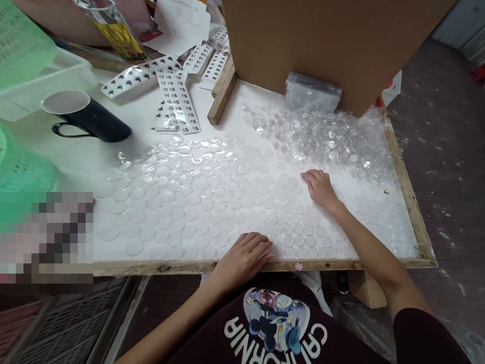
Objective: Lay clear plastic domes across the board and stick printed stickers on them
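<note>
Left hand: your left hand [248,255] is low at the wooden edge [182,267] nearest you, its fingers close together and slightly curled beside the flat discs; whether anything is pinched there, I cannot tell.
Right hand: your right hand [320,189] reaches farther in, palm down, fingers bunched narrow, with the fingertips at the discs; they may be touching one, but the view is too poor to be sure.
Discs: clear discs [217,190] lie spread over the white tabletop [231,91], many side by side.
Heap: a heap of clear pieces [333,139] sits beyond your right hand, against a plastic-wrapped pack [312,93].
Back: a brown cardboard panel [322,45] stands behind the pack, with a wooden block [222,96] to its left.
Left side: a dark mug [106,119] lies near printed sheets [178,98]; a clear glass [119,35] with a yellow pattern is behind them.
</note>
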Available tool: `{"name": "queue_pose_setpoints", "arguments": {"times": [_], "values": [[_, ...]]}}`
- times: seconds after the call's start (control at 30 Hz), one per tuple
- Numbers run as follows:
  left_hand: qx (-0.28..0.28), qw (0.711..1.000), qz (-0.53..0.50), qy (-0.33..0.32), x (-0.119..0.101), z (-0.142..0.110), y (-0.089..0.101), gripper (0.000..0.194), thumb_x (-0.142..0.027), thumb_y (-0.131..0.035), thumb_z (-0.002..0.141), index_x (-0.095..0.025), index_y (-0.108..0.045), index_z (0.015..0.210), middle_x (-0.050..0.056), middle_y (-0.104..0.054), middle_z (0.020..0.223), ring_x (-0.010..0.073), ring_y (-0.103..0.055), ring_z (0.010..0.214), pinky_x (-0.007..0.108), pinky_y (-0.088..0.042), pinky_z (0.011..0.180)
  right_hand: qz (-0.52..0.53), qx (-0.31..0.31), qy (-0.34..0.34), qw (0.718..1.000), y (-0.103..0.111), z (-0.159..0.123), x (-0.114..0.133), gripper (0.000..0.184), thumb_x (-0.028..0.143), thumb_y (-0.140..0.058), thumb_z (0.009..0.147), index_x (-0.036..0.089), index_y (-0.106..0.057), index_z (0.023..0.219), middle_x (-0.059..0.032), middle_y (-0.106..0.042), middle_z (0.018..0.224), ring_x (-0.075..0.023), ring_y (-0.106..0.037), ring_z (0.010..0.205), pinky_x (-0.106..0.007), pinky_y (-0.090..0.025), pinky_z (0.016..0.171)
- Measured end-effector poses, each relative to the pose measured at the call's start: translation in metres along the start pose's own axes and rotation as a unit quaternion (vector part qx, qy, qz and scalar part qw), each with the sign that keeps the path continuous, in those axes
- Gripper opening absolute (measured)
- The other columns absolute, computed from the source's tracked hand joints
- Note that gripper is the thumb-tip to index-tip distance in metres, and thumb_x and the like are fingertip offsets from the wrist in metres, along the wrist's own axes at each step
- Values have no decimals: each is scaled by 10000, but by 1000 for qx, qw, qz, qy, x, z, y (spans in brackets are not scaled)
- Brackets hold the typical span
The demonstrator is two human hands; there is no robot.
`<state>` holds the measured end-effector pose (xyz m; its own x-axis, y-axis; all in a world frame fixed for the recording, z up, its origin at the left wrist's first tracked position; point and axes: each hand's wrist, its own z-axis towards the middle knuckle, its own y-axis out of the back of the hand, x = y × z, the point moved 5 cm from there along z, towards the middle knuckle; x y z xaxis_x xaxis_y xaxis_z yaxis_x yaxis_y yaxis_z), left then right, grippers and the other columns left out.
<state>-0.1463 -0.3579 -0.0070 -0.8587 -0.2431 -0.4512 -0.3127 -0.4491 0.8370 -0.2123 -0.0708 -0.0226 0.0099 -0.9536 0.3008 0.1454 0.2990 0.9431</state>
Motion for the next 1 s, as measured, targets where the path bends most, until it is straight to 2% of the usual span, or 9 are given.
{"name": "queue_pose_setpoints", "arguments": {"times": [0.17,0.3,0.4,0.63,0.8,1.0], "values": [[2,1000,-18,6,0,2,1,204,-263,-479,1043,-169,-642,1122,90,-698,1052,236,-625,1004,385,-499,871,23,-4,-8,1000,12,-13,-7,384,88,-403,911,228,-698,1113,-94,-685,1141,-265,-580,1082,-430,-380,930],[1,1000,-19,3,-1,1,1,205,-259,-480,1042,-164,-643,1121,93,-699,1046,237,-626,999,384,-501,861,37,-48,-42,997,14,-2,-16,380,160,-402,933,226,-668,1195,-113,-664,1186,-292,-562,1143,-455,-382,964],[1,1000,-18,11,0,1,1,208,-263,-482,1040,-177,-649,1130,91,-699,1052,236,-628,1002,385,-499,861,43,-65,-46,996,11,5,-21,420,149,-392,922,231,-646,1246,-114,-651,1237,-294,-552,1161,-462,-382,971],[-2,1000,-18,8,0,1,0,208,-265,-475,1045,-168,-641,1123,92,-701,1043,234,-623,992,383,-501,859,17,-34,-26,999,3,13,-18,328,260,-457,968,215,-662,1220,-119,-661,1252,-299,-552,1152,-470,-372,981],[4,1000,-17,16,1,1,1,208,-261,-481,1040,-173,-648,1128,93,-701,1051,235,-628,998,384,-499,860,6,-20,-14,1000,-1,23,-12,305,246,-483,963,226,-656,1212,-118,-673,1259,-310,-555,1145,-486,-352,992],[-2,1000,-21,18,1,0,0,207,-268,-486,1040,-174,-645,1133,91,-700,1057,236,-624,998,386,-497,859,9,-27,-28,999,3,18,-13,253,212,-431,978,234,-679,1026,-93,-726,1046,-283,-598,1010,-475,-350,957]]}}
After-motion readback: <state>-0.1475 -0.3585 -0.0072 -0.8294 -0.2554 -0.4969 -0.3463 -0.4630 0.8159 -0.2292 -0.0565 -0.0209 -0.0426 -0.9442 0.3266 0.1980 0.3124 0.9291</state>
